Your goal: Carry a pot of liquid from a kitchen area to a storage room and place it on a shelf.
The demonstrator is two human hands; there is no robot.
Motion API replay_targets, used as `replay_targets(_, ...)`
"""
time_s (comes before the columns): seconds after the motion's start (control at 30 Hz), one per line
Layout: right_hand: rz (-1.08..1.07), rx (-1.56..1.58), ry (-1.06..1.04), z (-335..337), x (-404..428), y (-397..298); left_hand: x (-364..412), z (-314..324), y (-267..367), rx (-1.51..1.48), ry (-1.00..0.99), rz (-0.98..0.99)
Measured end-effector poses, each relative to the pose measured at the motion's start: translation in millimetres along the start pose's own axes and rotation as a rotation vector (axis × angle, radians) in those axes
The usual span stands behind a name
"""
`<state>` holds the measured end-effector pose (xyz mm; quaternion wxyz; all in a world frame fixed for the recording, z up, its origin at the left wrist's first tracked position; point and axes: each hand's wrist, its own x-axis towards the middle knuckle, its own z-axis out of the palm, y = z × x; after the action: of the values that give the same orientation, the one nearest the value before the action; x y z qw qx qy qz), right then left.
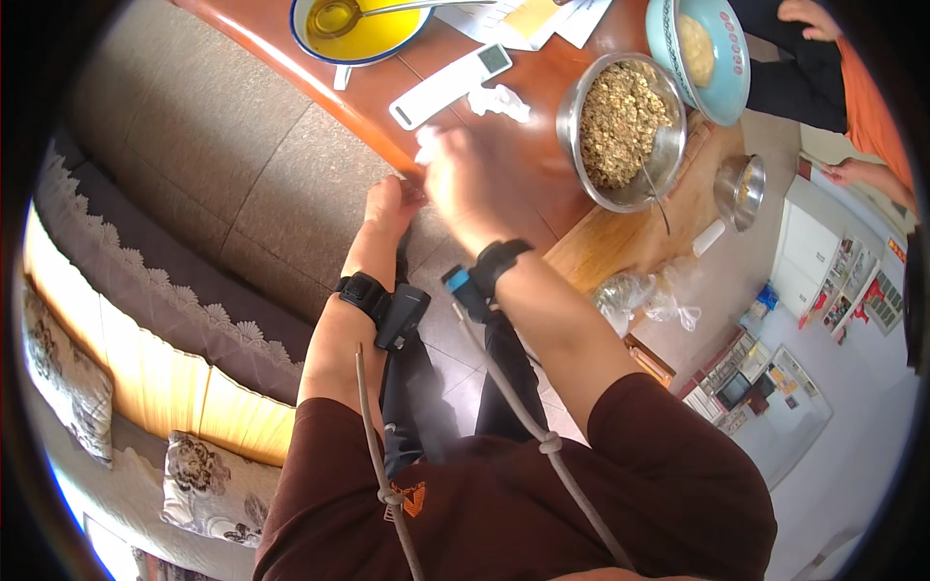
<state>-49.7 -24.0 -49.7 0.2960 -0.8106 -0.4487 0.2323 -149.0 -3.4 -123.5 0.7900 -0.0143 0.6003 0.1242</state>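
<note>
My right hand point(459, 171), blurred, is over the edge of the reddish-brown wooden table point(534, 174). A bit of what looks like white tissue point(427, 139) shows at its fingers. My left hand point(392, 202) is beside it at the table's edge, fingers partly hidden, so its grip is unclear. Just beyond lie a crumpled white tissue point(500, 102) and a flat white device point(450, 86) with a small grey display. To the right stands a steel bowl point(570, 131) of crumbly brown mixture point(621, 120), a utensil handle point(654, 190) leaning out of it.
A blue-rimmed white enamel pot point(341, 76) holds yellow liquid and a ladle point(334, 16). Papers point(508, 22) lie beyond. At right are a light-blue basin point(716, 102) with dough point(695, 51), a smaller steel bowl point(755, 192), plastic bags point(632, 294) and another person's hand point(846, 172).
</note>
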Motion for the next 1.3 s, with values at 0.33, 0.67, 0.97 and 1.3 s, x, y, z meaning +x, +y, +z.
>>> replay_targets(0.33, 0.45, 0.062, 0.309, -64.6, -13.1, 53.2, 1.0, -26.7, -10.6, 0.068, -0.071, 0.062)
replay_targets(0.67, 0.094, 0.398, 0.079, -99.0, -57.9, 17.4, -78.5, -31.5, -10.6, 0.461, -0.216, -0.097)
replay_targets(0.97, 0.33, 0.241, -0.016, -208.1, -243.7, 95.3, -211.3, 129.2, -119.9, 1.027, -0.548, -0.104)
replay_targets(1.3, 0.894, 0.194, 0.465, -265.2, -547.9, 192.8, -222.6, 275.4, -412.3, 1.267, -0.818, -0.385)
